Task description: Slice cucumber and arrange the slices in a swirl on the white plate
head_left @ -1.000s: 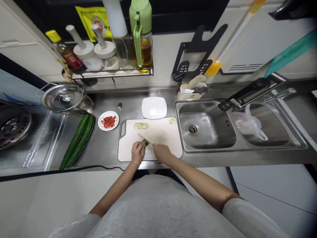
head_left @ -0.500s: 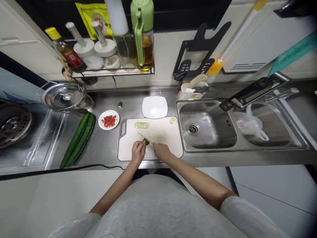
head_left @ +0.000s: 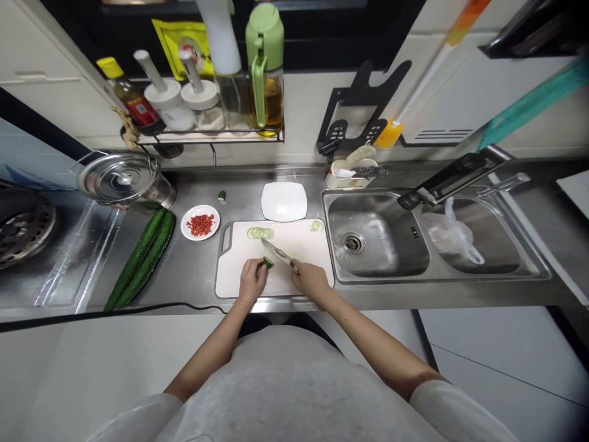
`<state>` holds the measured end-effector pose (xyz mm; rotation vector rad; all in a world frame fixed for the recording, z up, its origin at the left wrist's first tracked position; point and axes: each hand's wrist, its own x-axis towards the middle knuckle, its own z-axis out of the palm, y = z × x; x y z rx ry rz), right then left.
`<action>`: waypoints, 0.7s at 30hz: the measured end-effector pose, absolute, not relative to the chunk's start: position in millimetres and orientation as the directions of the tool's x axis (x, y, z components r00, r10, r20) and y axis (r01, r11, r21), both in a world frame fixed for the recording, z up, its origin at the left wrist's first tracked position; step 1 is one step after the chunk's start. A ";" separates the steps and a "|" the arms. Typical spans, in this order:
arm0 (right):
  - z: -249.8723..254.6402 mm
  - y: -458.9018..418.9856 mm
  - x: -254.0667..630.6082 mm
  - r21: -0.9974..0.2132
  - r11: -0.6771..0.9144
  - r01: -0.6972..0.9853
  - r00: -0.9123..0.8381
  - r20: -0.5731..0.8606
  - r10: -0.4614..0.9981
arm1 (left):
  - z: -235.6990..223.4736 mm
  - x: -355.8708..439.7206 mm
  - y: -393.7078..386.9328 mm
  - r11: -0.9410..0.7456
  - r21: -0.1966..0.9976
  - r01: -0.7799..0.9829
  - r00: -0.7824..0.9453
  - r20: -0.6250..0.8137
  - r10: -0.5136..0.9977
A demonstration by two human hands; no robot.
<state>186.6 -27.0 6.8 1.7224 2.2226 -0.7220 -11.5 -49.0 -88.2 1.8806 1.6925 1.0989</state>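
A white cutting board (head_left: 299, 236) lies on the steel counter in front of me. My left hand (head_left: 251, 280) is closed on a short green cucumber end (head_left: 267, 263) at the board's near edge. My right hand (head_left: 311, 280) grips a knife (head_left: 278, 252) whose blade points up and left, just right of the cucumber end. A row of cucumber slices (head_left: 260, 233) lies at the board's far left, and one more slice (head_left: 316, 226) sits at its far right corner.
Two whole cucumbers (head_left: 142, 258) lie left of the board beside a small dish of chopped red chili (head_left: 200, 223). A white square plate (head_left: 284, 201) sits behind the board. The double sink (head_left: 427, 236) is on the right, a lidded pot (head_left: 120, 179) at the left.
The knife has lifted off the cucumber end and moved right, with its blade now showing flat. My right hand has shifted right. The camera view has shifted slightly.
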 end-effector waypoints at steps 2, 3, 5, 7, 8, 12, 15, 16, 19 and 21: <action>9.8 -29.6 191.3 -0.224 0.204 0.953 -0.285 -0.437 0.853 | -84.2 -10.9 -50.0 -0.197 0.720 0.666 -0.042 0.299 0.953; 11.0 -30.7 193.3 -0.204 0.214 0.955 -0.283 -0.426 0.859 | -81.6 -10.6 -50.8 -0.195 0.710 0.677 -0.052 0.311 0.949; 12.8 -32.5 197.0 -0.149 0.233 0.961 -0.275 -0.413 0.868 | -74.5 -9.5 -51.6 -0.195 0.674 0.712 -0.072 0.347 0.935; 14.0 -33.9 200.2 -0.103 0.255 0.961 -0.275 -0.396 0.876 | -64.5 -7.8 -49.8 -0.200 0.624 0.755 -0.067 0.377 0.924; 14.5 -34.5 201.6 -0.087 0.265 0.960 -0.278 -0.386 0.880 | -58.6 -6.6 -47.5 -0.204 0.600 0.773 -0.049 0.378 0.925; 17.1 -36.6 205.7 -0.047 0.291 0.956 -0.288 -0.357 0.888 | -34.0 0.7 -28.1 -0.198 0.529 0.826 0.068 0.255 0.965; 19.0 -37.5 207.2 -0.040 0.314 0.949 -0.307 -0.354 0.884 | -22.3 6.4 -9.2 -0.191 0.498 0.846 0.137 0.143 0.980; 19.4 -37.8 207.5 -0.039 0.319 0.947 -0.312 -0.354 0.882 | -20.2 7.9 -3.8 -0.197 0.492 0.848 0.161 0.115 0.980; 20.2 -38.8 208.4 -0.043 0.322 0.946 -0.316 -0.354 0.880 | -18.1 11.1 7.9 -0.219 0.496 0.840 0.215 0.067 0.974; 20.7 -39.6 209.3 -0.053 0.315 0.948 -0.313 -0.357 0.880 | -18.1 12.5 11.8 -0.231 0.513 0.827 0.232 0.062 0.971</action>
